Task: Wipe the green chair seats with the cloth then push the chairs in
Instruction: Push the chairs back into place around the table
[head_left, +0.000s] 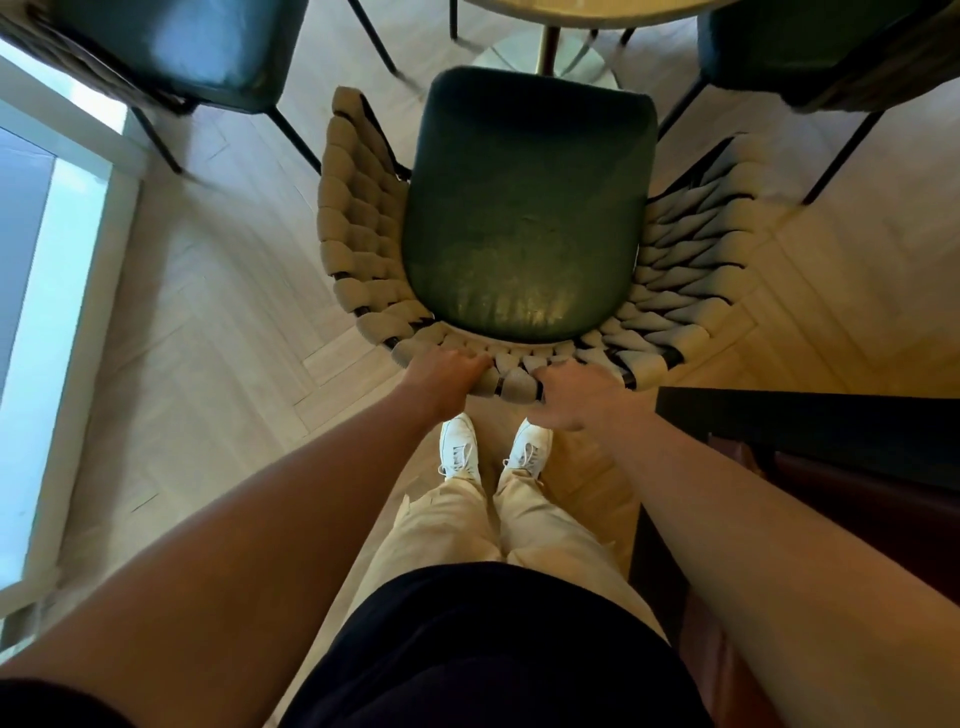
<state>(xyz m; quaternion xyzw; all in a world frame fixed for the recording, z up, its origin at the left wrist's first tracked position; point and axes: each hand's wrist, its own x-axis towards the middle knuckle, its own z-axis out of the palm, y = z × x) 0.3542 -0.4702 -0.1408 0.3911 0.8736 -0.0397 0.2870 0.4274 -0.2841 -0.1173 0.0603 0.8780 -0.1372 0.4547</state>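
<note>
Chair (524, 218) backrest edge gripped by left hand (447, 371) and right hand (574, 392).

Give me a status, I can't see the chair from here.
Left hand and right hand both gripping the woven chair back. Green seat bare, no cloth in view. Path to the table open.

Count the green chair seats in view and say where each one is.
3. One seat is in the middle, its backrest gripped by the left hand and right hand. One seat is top left, one top right, both cut off.
</note>
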